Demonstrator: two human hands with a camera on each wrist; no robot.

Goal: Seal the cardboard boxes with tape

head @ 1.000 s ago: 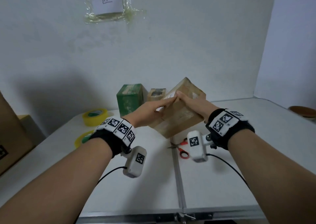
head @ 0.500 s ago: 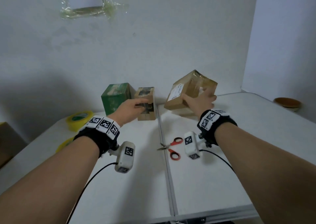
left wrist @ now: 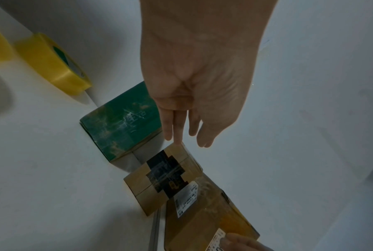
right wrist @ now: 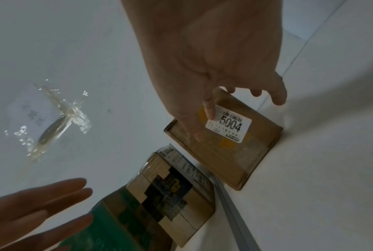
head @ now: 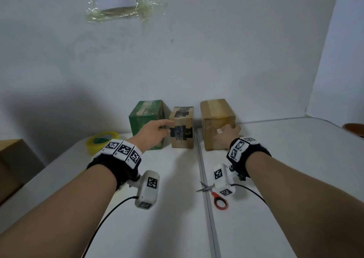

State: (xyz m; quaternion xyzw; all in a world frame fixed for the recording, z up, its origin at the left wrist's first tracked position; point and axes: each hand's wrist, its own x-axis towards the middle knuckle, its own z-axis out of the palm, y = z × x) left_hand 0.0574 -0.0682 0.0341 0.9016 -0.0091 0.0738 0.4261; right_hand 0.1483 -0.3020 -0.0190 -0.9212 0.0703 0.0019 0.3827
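While three boxes stand in a row on the bench (head: 275, 179) against the wall, my right hand (head: 226, 137) rests on the front of the plain cardboard box (head: 217, 119), grip spread, fingers at its top edge beside the white label (right wrist: 228, 127). My left hand (head: 153, 133) reaches flat, fingers straight, toward the small taped box (head: 182, 131), holding nothing. A green box (head: 146, 119), yellow tape roll (head: 101, 141) and scissors (head: 216, 196) lie nearby.

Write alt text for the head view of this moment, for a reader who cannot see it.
Two bare hands reach toward three boxes lined up against a white wall: the left hand at a small brown box, the right hand on the front of a bigger brown box. A green box stands leftmost, with a yellow tape roll beside it and red-handled scissors on the white table.
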